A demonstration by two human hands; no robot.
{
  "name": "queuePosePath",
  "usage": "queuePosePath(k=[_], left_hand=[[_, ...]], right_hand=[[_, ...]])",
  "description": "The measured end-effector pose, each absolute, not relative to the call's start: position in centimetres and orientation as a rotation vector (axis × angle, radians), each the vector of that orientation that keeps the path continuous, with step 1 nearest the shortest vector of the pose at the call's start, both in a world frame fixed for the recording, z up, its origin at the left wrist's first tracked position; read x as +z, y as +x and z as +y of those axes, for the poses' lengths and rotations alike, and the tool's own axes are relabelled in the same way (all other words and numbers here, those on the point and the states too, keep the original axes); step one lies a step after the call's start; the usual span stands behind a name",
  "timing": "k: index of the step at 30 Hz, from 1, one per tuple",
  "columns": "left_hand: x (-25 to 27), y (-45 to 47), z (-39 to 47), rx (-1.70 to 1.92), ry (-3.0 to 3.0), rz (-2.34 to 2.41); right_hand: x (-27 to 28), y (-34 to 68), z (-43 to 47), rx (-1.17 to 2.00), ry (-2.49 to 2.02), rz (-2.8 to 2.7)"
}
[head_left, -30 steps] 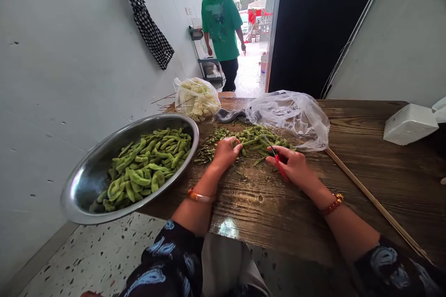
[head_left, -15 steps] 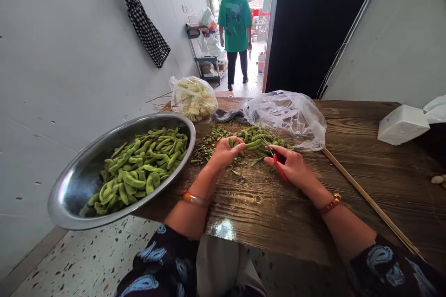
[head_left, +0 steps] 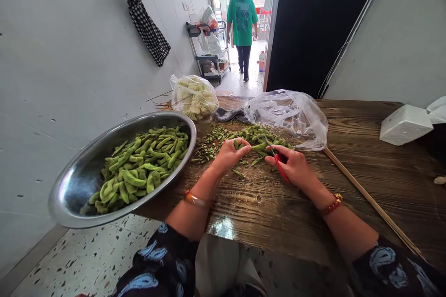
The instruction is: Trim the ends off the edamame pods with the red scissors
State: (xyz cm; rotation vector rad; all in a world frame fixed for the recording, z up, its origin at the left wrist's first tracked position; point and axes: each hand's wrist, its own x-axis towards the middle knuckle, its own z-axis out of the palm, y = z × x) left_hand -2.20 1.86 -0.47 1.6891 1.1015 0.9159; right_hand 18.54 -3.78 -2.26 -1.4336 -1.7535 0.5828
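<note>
Green edamame pods [head_left: 258, 146] are pinched in my left hand [head_left: 232, 154], one pod pointing right from the fingertips. My right hand [head_left: 291, 164] is wrapped round red-handled scissors [head_left: 280, 167], whose blades reach up and left to the end of that pod. Behind both hands a pile of edamame pods [head_left: 256, 132] lies on the wooden table, with snipped trimmings [head_left: 209, 143] scattered to its left. A large steel basin [head_left: 75, 185] full of edamame pods [head_left: 139, 167] stands left of my left arm, partly over the table's edge.
Clear plastic bags [head_left: 292, 116] lie behind the pile, beside a grey cloth [head_left: 230, 114]. A bag of cauliflower [head_left: 195, 97] sits at the back left. Thin wooden sticks [head_left: 369, 197] run along the right. A white block [head_left: 406, 125] stands far right. Someone in green [head_left: 242, 21] is in the doorway.
My left hand has shifted slightly right with its pods, toward the scissors, which stay in my right hand. The person in green has walked farther out through the doorway.
</note>
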Motion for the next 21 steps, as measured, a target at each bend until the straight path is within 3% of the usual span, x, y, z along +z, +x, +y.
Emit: queuePosePath(k=[5, 13, 21], left_hand=[[-0.4, -2.0, 1.5, 0.978, 1.304, 0.893], [-0.6, -1.0, 0.2, 0.56, 1.234, 0.673], [-1.2, 0.0, 0.2, 0.907, 0.892, 0.653]], right_hand=[[-2.8, 19.0, -3.4, 0.507, -1.466, -1.659], [-2.8, 18.7, -3.6, 0.444, -1.453, -1.636], [-3.1, 17.8, -4.1, 0.366, -1.399, -1.75]])
